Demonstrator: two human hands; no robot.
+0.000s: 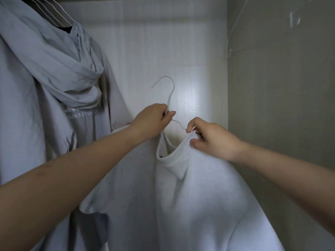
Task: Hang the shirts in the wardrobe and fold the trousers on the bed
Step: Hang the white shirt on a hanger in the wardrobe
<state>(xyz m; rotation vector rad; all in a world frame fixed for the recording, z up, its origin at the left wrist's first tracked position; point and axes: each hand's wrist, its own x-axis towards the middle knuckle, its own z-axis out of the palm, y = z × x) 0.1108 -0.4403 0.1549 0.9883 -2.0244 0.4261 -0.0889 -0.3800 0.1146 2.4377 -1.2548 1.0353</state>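
A white T-shirt hangs in front of me inside the wardrobe, partly on a thin white wire hanger. My left hand grips the hanger just below its hook. My right hand pinches the shirt's collar at the right side, where the hanger's arm enters the neck opening. The hanger's hook is free in the air, not on any rail. The lower part of the hanger is hidden inside the shirt.
A light grey hooded jacket hangs at the left on white hangers. The white wardrobe back panel is straight ahead. A beige side wall closes the right.
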